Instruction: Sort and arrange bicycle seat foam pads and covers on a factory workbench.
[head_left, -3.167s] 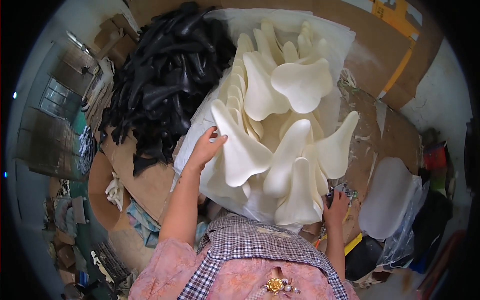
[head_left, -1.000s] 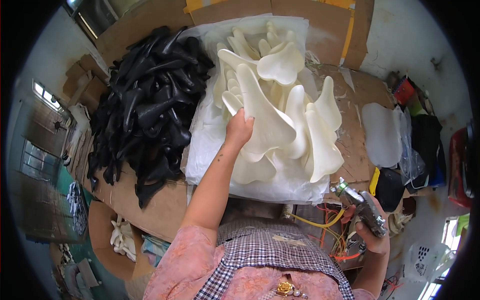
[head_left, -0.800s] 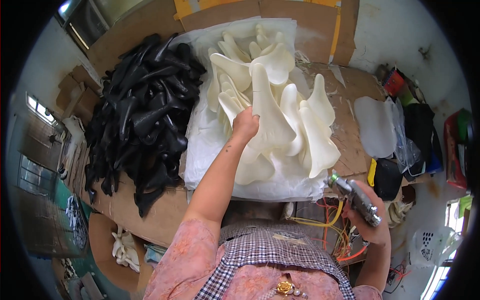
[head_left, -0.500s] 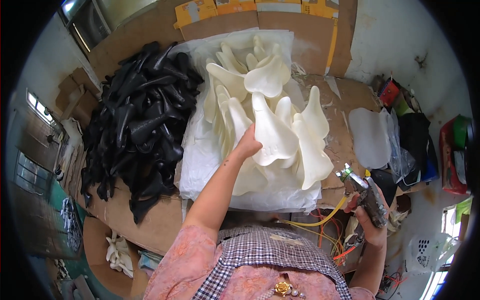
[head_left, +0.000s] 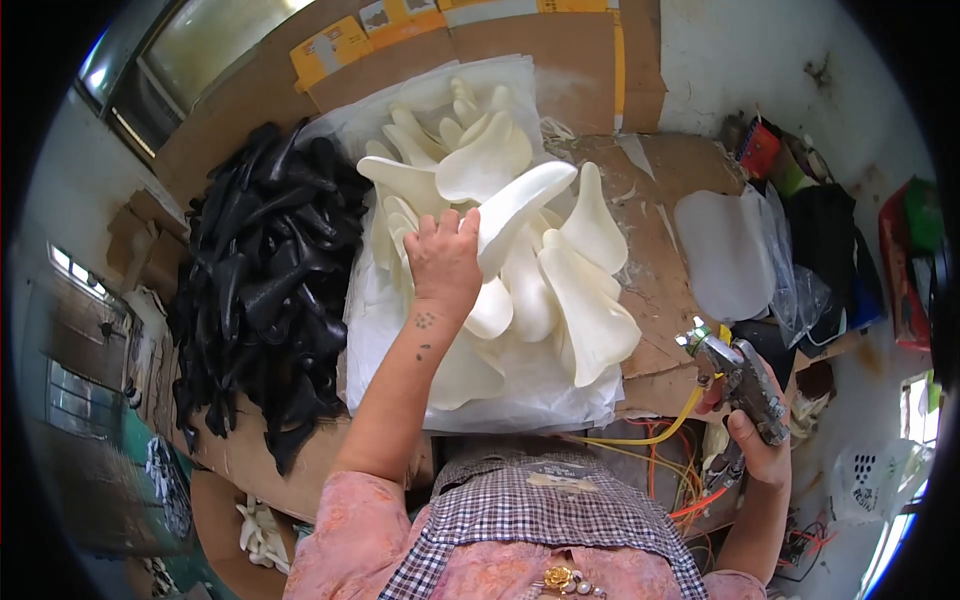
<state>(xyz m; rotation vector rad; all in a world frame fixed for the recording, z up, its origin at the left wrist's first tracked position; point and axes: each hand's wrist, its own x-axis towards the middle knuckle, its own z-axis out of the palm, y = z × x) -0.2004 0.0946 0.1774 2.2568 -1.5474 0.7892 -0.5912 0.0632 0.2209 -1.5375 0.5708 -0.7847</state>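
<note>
gripping white piece [head_left: 522,208], left hand [head_left: 444,262]; right hand [head_left: 765,452] clasped round spray gun [head_left: 752,392]; bag [head_left: 878,490] printed.

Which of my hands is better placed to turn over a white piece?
Your left, I'd say. The left hand is touching a white piece at the pile, while the right hand grips a spray gun, off to the right of the white sheet.

Cream pieces [head_left: 590,310]; black pieces [head_left: 262,285]; silver-grey spray gun [head_left: 752,388]; dark-and-white checked apron [head_left: 500,510]; pink floral sleeve [head_left: 350,535].
</note>
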